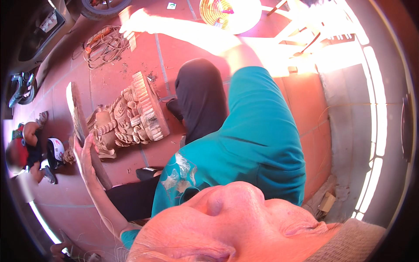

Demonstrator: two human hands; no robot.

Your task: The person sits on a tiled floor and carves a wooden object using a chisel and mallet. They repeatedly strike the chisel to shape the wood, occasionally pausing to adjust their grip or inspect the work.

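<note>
A carved wooden statue [124, 115] lies on its side on the red tiles, its ridged round base toward my knee. Across its other end stands a long, curved wooden board [77, 113] with a pale upper tip. My left hand [87, 158] grips the board's edge near the statue, thumb and fingers on it. Stretched far out past the statue, my right hand [136, 22] is closed around a narrow, flat, pale brown piece [132, 43]. Glare washes out that hand and arm, so the piece's kind is unclear.
Beside my right hand lies an orange power strip [99, 36] with a tangled cord [109, 54]. A round woven basket [214, 12] sits in bright light. At the left are a child [29, 135], a white helmet [56, 148] and a parked motorbike [43, 32]. Wood chips dot the floor.
</note>
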